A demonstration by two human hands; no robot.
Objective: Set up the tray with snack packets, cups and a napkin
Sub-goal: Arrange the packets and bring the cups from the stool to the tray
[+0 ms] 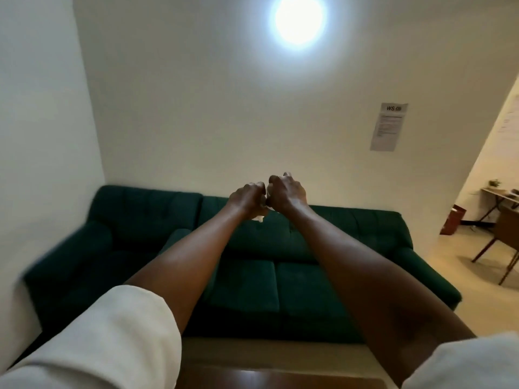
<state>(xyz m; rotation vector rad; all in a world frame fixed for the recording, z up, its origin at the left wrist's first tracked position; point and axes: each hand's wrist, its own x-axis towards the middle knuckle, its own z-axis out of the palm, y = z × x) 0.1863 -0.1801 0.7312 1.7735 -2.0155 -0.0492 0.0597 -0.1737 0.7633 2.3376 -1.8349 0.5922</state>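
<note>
Both my arms are stretched out in front of me, raised over a dark green sofa (244, 290). My left hand (247, 199) and my right hand (286, 193) are curled into fists that touch each other. A small white piece, likely a napkin (260, 219), peeks out under my left hand and between the two fists; most of it is hidden by the fingers. No tray, snack packet or cup is in view.
A brown table edge (266, 380) shows at the bottom between my white sleeves. A white wall with a ceiling light (297, 19) and a paper notice (389, 126) lies ahead. Wooden chairs and a side table (500, 245) stand at the right.
</note>
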